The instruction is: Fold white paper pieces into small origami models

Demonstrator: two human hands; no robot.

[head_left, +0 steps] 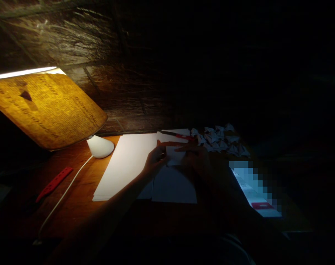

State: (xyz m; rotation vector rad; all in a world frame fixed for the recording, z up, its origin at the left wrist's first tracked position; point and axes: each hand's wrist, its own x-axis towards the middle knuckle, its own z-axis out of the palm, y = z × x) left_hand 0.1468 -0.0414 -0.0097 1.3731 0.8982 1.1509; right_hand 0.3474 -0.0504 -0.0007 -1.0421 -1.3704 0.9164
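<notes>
A small piece of white paper (176, 156) is held between my two hands above larger white sheets (174, 187). My left hand (155, 157) is closed on its left edge, thumb and fingers together. My right hand (196, 157), dark in shadow, is at the paper's right side, with a finger reaching over its upper edge; its grip is hard to make out in the gloom. Just beyond the hands, a red-and-black tool like a pen or knife (178, 135) lies on the sheets. Several folded white paper pieces (215, 138) are grouped at the back right.
A lit lamp with a yellow printed shade (51, 106) and white base (101, 147) stands at the left, its white cable (65, 193) crossing the wooden table (79, 202). A red flat-handled tool (53, 184) lies there. A glowing, partly pixelated screen (255, 195) is at the right.
</notes>
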